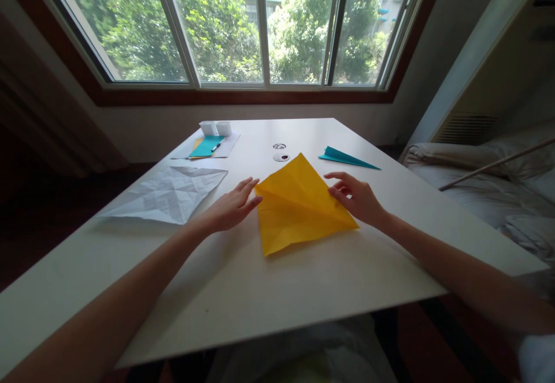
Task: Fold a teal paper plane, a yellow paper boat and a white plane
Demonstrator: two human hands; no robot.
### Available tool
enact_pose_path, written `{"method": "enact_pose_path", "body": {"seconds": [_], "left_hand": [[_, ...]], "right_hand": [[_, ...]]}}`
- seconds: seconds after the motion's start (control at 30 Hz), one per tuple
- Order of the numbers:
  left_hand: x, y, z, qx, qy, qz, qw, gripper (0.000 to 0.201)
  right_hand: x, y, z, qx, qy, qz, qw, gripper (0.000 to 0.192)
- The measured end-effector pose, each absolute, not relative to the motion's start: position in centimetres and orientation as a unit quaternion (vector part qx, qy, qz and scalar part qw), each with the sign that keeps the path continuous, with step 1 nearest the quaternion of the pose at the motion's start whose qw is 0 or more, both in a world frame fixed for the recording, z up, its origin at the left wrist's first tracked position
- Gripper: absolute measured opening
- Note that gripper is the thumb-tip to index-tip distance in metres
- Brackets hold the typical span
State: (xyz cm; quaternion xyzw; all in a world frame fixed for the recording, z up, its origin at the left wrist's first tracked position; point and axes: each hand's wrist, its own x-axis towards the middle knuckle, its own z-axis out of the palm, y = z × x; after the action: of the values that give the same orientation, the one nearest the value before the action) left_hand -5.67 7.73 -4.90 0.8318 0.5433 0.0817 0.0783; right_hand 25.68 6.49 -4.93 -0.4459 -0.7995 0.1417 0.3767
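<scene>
Yellow paper [299,204] mid-desk [277,290], partly folded – left hand [232,207] open flat at its left corner, right hand [358,198] open, fingertips pinning right flap; gripping nothing, just steadying the crease

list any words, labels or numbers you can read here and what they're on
No readable text anywhere.
The two round discs behind the yellow paper carry dark marks, too small and blurred to read.
The creased white sheet, the teal folded paper and the small white boxes show no print.
</scene>
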Motion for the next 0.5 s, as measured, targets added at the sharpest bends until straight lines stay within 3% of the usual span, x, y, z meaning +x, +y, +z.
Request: {"method": "enact_pose_path", "body": {"seconds": [0.17,0.37,0.5], "left_hand": [[-5.4,7.3,-4.8,0.830,0.551,0.080,0.030,0.061],[-4.8,6.8,-4.8,0.872,0.487,0.054,0.009,0.043],[-4.6,6.4,-4.6,0.892,0.449,0.042,0.029,0.043]], "right_hand": [[26.2,7.5,-5.3,-0.496,-0.766,0.133,0.386,0.030],[27.1,7.9,-5.5,-0.527,-0.836,0.002,0.156,0.030],[27.2,7.7,-5.4,-0.528,-0.845,-0.015,0.077,0.027]]}}
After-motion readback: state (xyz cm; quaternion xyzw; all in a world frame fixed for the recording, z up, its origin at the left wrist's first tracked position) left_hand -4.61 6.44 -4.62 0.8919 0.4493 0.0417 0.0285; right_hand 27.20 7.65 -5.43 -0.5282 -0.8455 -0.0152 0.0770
